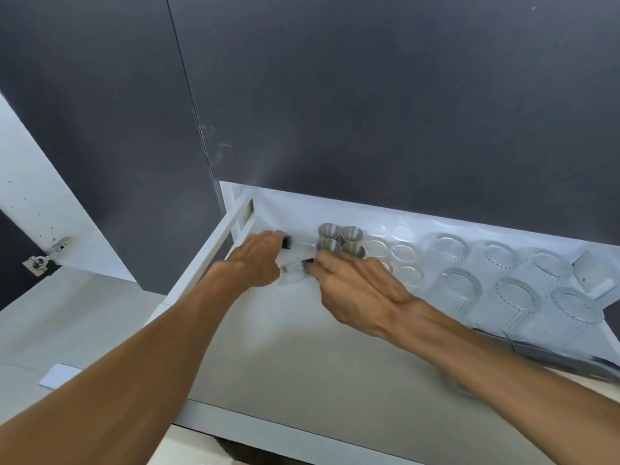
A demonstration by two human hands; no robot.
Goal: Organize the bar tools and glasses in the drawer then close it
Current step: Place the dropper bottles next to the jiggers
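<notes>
Drawer (208,263): it stood pulled open in front of you, white inside.
Left hand (258,260): you closed it on a small black-tipped tool (286,243) at the drawer's left end.
Right hand (355,290): your fingers touched a second black-tipped piece (307,262), just beside four metal cups (340,243).
Glasses (516,290): they stood in rows to the right.

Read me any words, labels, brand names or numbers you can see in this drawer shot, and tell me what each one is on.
None can be read.
The drawer, metal cups, ribbed glasses and small clear tools by the left hand and right hand show no print.
The white card looks blank.
</notes>
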